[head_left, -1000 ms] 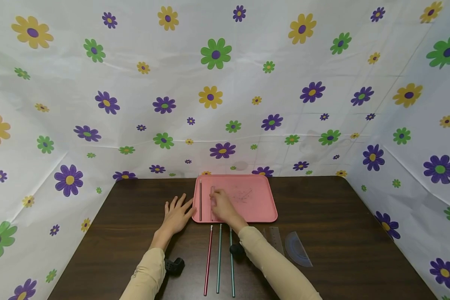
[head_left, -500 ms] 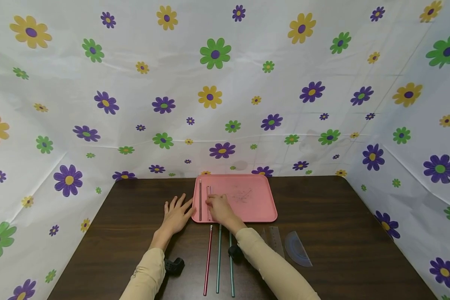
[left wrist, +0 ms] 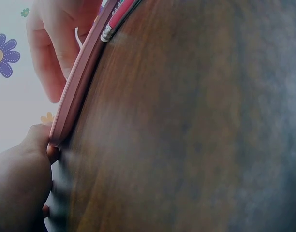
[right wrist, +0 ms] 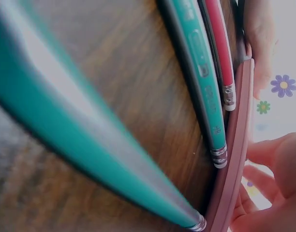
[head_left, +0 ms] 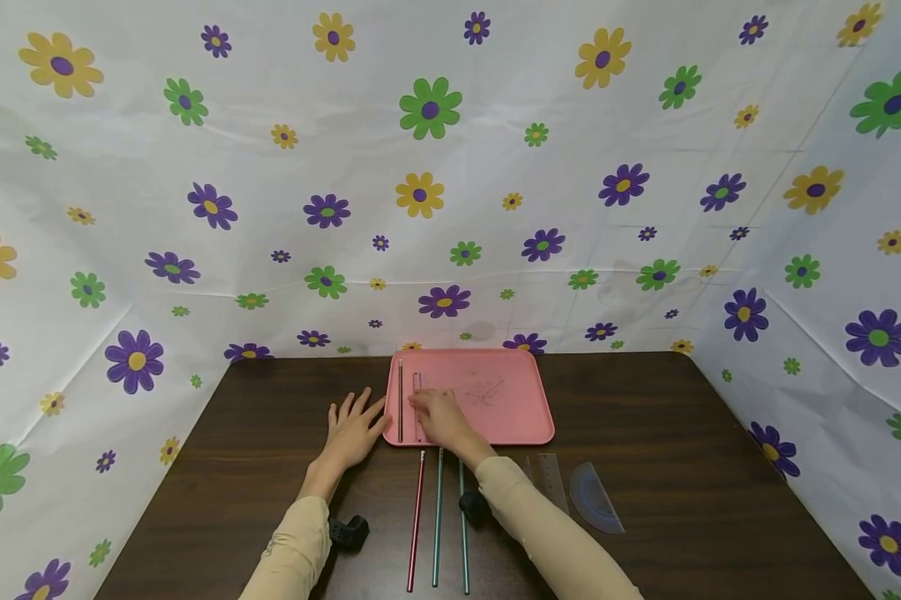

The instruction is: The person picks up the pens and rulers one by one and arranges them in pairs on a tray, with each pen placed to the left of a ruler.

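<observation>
A pink tray (head_left: 521,417) lies at the back of the table. Inside it, near the left side, a dark pencil (head_left: 401,400) lies lengthwise. Just right of that pencil is a narrow clear ruler (head_left: 417,381), which my right hand (head_left: 446,423) pinches around its middle, covering part of it. In the right wrist view, the right hand's fingers (right wrist: 264,181) are bent just beyond the tray rim. My left hand (head_left: 351,432) rests on the table with fingers spread, its thumb against the tray's left edge. The left wrist view shows that thumb (left wrist: 37,135) at the tray corner.
In front of the tray lie a red pencil (head_left: 416,525) and two green pencils (head_left: 438,521), eraser ends toward it. Another clear ruler (head_left: 552,479) and a clear protractor (head_left: 597,498) lie right of my right forearm. A flower-printed sheet (head_left: 450,167) stands behind the table.
My right hand has shifted the clear ruler slightly left, closer to the dark pencil, then stayed nearly still over the last half second. The left hand has not moved.
</observation>
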A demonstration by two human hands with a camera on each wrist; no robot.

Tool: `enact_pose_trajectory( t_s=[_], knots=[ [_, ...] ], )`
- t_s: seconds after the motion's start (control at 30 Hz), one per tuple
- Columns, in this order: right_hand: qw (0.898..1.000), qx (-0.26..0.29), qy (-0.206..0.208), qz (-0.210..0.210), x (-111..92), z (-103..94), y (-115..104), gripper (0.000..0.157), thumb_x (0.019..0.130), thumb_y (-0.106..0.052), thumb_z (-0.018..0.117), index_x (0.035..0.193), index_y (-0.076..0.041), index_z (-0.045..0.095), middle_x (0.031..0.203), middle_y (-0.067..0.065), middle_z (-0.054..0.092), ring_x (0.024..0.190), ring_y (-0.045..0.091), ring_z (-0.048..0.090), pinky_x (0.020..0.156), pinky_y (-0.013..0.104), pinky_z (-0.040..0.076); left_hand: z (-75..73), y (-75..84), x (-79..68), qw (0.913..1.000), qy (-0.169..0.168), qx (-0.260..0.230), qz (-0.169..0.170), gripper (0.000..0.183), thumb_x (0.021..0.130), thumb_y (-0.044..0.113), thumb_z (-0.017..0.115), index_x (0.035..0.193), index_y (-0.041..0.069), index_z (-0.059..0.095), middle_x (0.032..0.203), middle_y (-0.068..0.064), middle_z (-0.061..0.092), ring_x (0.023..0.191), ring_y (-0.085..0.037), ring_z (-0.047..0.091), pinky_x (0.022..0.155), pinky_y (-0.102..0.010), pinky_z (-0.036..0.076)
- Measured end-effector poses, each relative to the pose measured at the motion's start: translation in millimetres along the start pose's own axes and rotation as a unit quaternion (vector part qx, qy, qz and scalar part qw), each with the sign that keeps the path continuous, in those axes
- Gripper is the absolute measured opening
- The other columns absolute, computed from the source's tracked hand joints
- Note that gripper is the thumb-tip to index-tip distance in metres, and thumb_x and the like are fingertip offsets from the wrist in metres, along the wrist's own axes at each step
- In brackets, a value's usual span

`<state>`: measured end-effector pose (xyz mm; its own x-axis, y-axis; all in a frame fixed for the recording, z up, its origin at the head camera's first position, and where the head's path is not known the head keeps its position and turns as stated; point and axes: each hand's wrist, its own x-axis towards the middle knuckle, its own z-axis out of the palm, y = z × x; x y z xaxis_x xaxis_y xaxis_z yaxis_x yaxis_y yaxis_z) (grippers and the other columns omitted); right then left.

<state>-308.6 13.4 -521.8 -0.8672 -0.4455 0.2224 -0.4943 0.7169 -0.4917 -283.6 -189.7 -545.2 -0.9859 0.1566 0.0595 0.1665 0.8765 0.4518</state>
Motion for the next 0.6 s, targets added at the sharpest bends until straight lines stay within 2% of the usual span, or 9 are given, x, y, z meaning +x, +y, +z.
enact_pose_trajectory(
  t_s=[0.23, 0.6],
  knots=[
    [1.000, 0.026, 0.015, 0.006, -5, -5.4, -2, 0.034, 0.093, -0.011, 0.065, 0.126, -0.002, 0.065, 0.127, 0.016, 0.062, 0.112, 0.033, 0.055, 0.097, 0.045, 0.047, -0.2, 0.5, -0.2, 1.0000, 0.002, -0.007, 0.000, 0.056, 0.103, 0.048, 0.045, 0.151, 0.019, 0.045, 0.164, -0.017, 0.025, 0.150, -0.047, 0.014, 0.116, -0.071, -0.001],
    [1.000, 0.015, 0.017, 0.018, -14, -13.3, -7, 0.041, 0.093, -0.018, 0.067, 0.132, -0.005, 0.062, 0.131, 0.015, 0.061, 0.117, 0.032, 0.055, 0.101, 0.045, 0.048, -0.1, 0.2, 0.0, 1.0000, 0.001, -0.007, -0.003, 0.056, 0.103, 0.049, 0.044, 0.151, 0.020, 0.045, 0.164, -0.017, 0.025, 0.151, -0.046, 0.014, 0.116, -0.071, -0.001]
  ],
)
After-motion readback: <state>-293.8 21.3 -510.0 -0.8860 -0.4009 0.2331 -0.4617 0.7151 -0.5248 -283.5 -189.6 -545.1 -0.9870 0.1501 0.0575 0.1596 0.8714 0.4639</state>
